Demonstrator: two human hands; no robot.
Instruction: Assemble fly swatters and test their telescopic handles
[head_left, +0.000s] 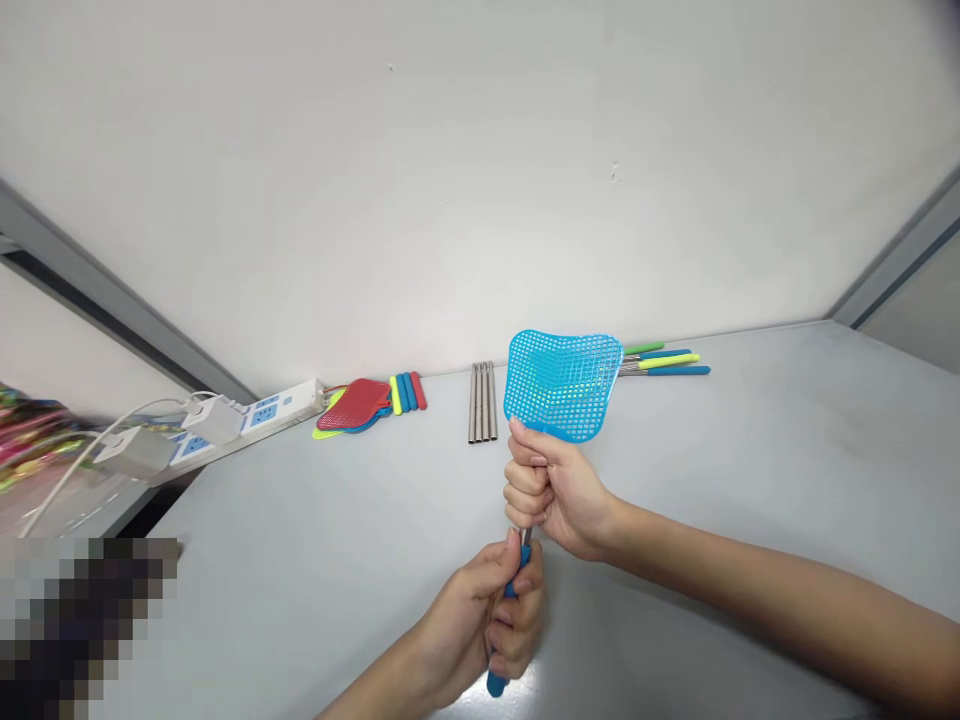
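A fly swatter with a blue mesh head (562, 385) is held upright between my two hands. My right hand (544, 490) is closed just below the head, covering the upper end of the metal rod. Lower down, my left hand (499, 610) wraps round the blue grip (496, 684), whose bottom end sticks out under the fingers. A short piece of bare metal rod shows between the hands. Behind them on the table lie several metal rods (483, 402) side by side. Swatters with green, blue and yellow grips (669, 361) lie partly hidden behind the blue head.
A stack of swatter heads, red (356, 403) on top, lies at the back left beside several coloured grips (407, 393). Farther left, a power strip (264, 411) carries plugged-in chargers and cables. A white wall (450, 200) rises behind the grey table (315, 540).
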